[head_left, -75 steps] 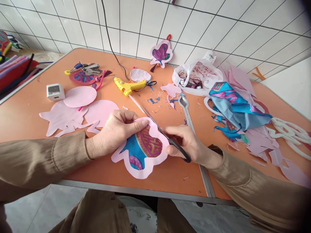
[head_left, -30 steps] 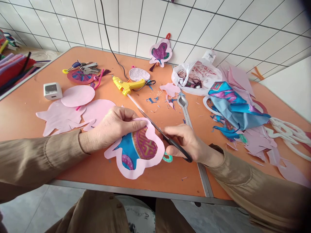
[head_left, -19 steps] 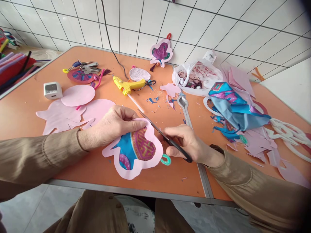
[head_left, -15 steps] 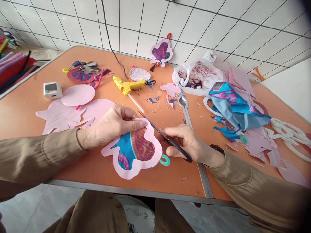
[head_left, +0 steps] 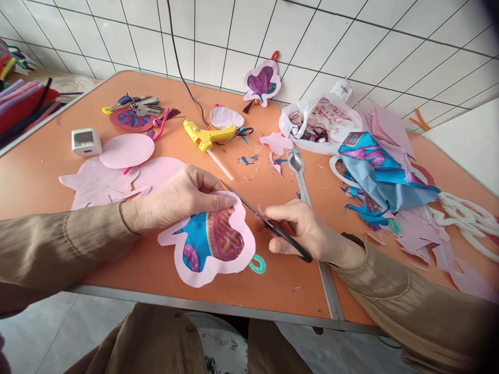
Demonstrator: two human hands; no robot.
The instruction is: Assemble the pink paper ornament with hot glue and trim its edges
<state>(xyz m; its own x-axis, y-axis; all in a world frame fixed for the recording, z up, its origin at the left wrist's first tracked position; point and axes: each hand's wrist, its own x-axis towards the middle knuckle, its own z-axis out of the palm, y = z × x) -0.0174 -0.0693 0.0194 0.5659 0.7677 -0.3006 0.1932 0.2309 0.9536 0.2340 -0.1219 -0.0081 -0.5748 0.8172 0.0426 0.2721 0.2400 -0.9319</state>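
My left hand pinches the upper edge of a pink, wavy-edged cutout faced with blue and purple patterned fabric. A green pipe-cleaner loop sticks out from its lower right side. In my right hand is a pair of scissors with black handles, fingers wrapped round the grips. The blades point up and left, along the cutout's upper right edge near my left thumb. They look nearly closed, and I cannot tell whether they touch the cutout.
A yellow glue gun lies behind my hands. Pink cutouts, a white cube and keys are at left. Right of centre are a plastic bag, blue fabric and pink scraps. A finished-looking ornament leans on the tiled wall.
The cutout has shifted slightly left and turned a little in my left hand, its right edge now farther from the scissor handles. My right hand keeps hold of the scissors in nearly the same pose.
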